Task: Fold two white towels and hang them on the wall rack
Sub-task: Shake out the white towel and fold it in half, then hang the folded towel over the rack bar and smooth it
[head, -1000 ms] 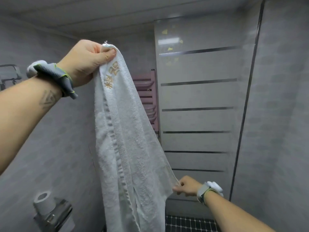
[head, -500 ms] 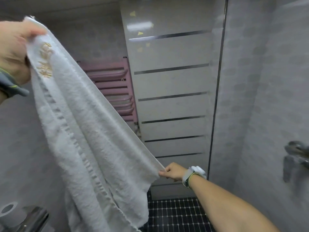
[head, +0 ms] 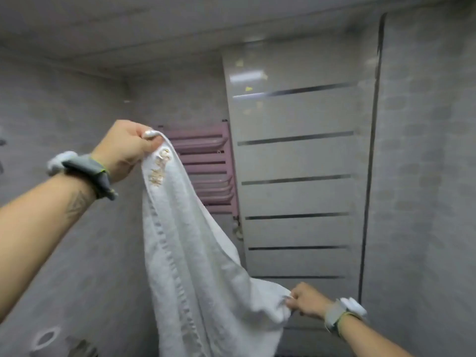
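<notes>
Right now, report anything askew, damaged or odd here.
Nothing stands out. The white towel hangs unfolded between the left hand and right hand, undamaged; the pink wall rack looks straight.

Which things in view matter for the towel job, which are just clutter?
In play: white towel, left hand gripping its top corner, right hand gripping a lower edge, pink wall rack.
Bystanders: toilet paper roll, striped glass panel.

towel (head: 195,253) rough terry cloth; wall panel (head: 296,158) glossy

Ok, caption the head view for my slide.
Left hand holds a white towel high by one corner; right hand pinches a lower edge.
</notes>
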